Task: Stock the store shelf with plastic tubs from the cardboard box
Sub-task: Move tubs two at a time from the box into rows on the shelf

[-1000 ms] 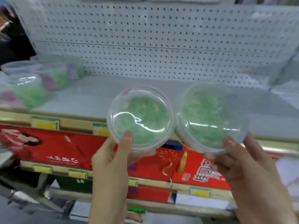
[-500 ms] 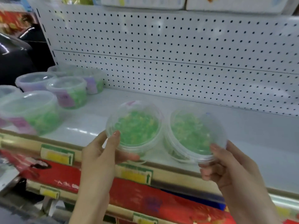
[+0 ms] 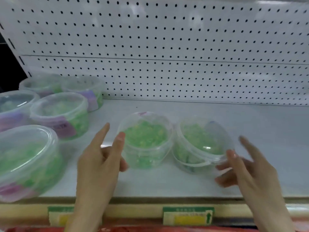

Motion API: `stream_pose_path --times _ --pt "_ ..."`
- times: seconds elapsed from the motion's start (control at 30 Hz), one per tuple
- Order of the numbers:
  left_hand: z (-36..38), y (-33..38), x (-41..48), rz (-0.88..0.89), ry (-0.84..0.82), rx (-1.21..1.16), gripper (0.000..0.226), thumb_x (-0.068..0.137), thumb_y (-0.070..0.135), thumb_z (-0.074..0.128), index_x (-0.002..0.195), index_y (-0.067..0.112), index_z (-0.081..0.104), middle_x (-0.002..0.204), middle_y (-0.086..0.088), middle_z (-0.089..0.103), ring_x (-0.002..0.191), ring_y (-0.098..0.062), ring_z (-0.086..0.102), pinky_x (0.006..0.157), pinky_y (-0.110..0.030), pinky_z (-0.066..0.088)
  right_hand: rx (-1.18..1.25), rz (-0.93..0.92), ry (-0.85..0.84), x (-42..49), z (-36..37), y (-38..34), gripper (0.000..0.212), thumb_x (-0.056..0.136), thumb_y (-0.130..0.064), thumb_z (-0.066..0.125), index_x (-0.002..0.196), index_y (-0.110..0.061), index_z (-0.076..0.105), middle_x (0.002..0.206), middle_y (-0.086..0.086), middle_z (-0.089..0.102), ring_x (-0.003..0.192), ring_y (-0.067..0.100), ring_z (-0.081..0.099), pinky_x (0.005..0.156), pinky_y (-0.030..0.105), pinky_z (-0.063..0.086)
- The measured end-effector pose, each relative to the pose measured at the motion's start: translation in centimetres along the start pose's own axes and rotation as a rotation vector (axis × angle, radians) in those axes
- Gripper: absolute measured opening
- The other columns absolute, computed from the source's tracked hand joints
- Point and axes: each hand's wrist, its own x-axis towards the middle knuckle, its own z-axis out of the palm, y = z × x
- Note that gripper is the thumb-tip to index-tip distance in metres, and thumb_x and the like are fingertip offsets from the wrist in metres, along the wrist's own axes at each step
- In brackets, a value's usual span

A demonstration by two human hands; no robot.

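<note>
Five stocked tubs (image 3: 60, 113) sat before pegboard's (image 3: 167, 47) left end. Before its middle: left tub (image 3: 145, 141) stood, my left hand (image 3: 98, 161) spread wide beside; right tub (image 3: 200, 144) leaned, right hand (image 3: 247, 171) splayed, grip unclear. Box unseen.

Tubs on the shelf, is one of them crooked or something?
Yes. Of the two middle tubs, the tub on the right sits tilted with its lid slanting, while the tub on the left stands upright. The right hand is at the tilted tub's rim, but blur hides whether it grips. No spills or damage show.
</note>
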Motion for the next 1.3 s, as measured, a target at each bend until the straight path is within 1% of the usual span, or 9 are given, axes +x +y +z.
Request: stream_pose_path --times 0.1,0.2,0.3,0.63,0.73,0.9,1.03,1.2,1.3 --pt "-1.4 0.4 0.1 0.217 0.108 0.222 0.03 0.08 0.059 0.048 0.105 0.047 0.058 0.068 0.015 0.059 0.064 0.001 0.055 0.062 -0.018 0.038 -0.273 -0.314 0.052 0.8 -1.5 -0.2 0.085 0.057 -0.087 0.05 0.132 -0.048 0.041 0.094 -0.016 0.065 0.077 0.002 0.066 0.064 0.016 0.053" --pt "-0.7 1.5 0.5 0.458 0.032 0.325 0.036 0.078 0.057 0.05 0.106 0.039 0.062 0.086 0.019 0.057 0.081 -0.001 0.055 0.079 -0.015 0.043 -0.547 -0.586 -0.142 2.3 -2.2 -0.7 0.064 0.072 -0.075 0.048 0.129 -0.048 0.047 0.129 -0.019 0.045 0.12 -0.006 0.041 0.096 0.006 0.034" --pt "1.4 1.6 0.6 0.637 -0.177 0.489 0.049 0.079 0.06 0.048 0.113 0.029 0.064 0.116 0.009 0.059 0.112 -0.012 0.052 0.105 -0.038 0.034 -0.612 -0.65 -0.425 3.6 -1.5 -0.9 0.058 0.076 -0.073 0.045 0.131 -0.054 0.042 0.146 -0.023 0.034 0.139 0.0 0.022 0.112 0.026 0.024" --pt "1.2 0.0 2.8 0.671 -0.365 0.554 0.052 0.081 0.069 0.037 0.119 0.04 0.059 0.128 0.016 0.056 0.124 -0.01 0.043 0.11 -0.051 0.023 -0.693 -0.623 -0.335 5.6 -2.0 0.2 0.052 0.078 -0.073 0.04 0.125 -0.051 0.05 0.14 -0.018 0.046 0.134 0.006 0.037 0.104 0.047 0.036" --pt "0.7 -0.4 3.9 0.683 -0.363 0.546 0.044 0.084 0.057 0.043 0.123 0.04 0.052 0.127 0.015 0.055 0.124 -0.013 0.043 0.108 -0.058 0.022 -0.748 -0.574 -0.253 5.7 0.3 -0.7 0.053 0.078 -0.072 0.042 0.124 -0.048 0.052 0.139 -0.018 0.045 0.134 0.008 0.034 0.105 0.036 0.03" --pt "-1.0 -0.6 4.1 0.769 -0.093 0.535 0.03 0.087 0.023 0.056 0.116 0.024 0.064 0.126 0.004 0.058 0.12 -0.017 0.05 0.112 -0.047 0.022 -0.522 -0.431 -0.546 6.5 -0.8 -3.1 0.054 0.058 -0.065 0.056 0.112 -0.061 0.055 0.123 -0.038 0.051 0.12 -0.012 0.043 0.103 0.015 0.032" --pt "-0.5 1.2 3.5 0.674 -0.082 0.458 0.041 0.087 0.041 0.051 0.119 0.018 0.063 0.126 0.001 0.059 0.118 -0.012 0.05 0.107 -0.024 0.029 -0.684 -0.59 -0.61 7.9 -1.0 -3.8 0.059 0.056 -0.063 0.06 0.114 -0.06 0.052 0.128 -0.041 0.044 0.125 -0.017 0.034 0.102 0.003 0.023" --pt "2.2 1.8 5.3 0.581 -0.278 0.789 0.065 0.076 0.063 0.041 0.117 0.018 0.064 0.125 -0.006 0.061 0.118 -0.028 0.052 0.101 -0.038 0.033 -0.609 -0.572 -0.787 9.9 0.5 -3.0 0.057 0.06 -0.057 0.064 0.116 -0.052 0.057 0.135 -0.029 0.046 0.126 -0.014 0.036 0.112 0.021 0.026" --pt "1.5 1.9 6.9 0.618 -0.384 0.833 0.059 0.074 0.054 0.049 0.119 0.018 0.063 0.127 -0.005 0.06 0.121 -0.027 0.05 0.104 -0.04 0.029 -0.661 -0.588 -0.886 11.2 0.1 -3.0 0.057 0.066 -0.061 0.066 0.121 -0.057 0.052 0.138 -0.032 0.042 0.13 -0.01 0.033 0.113 0.028 0.025"
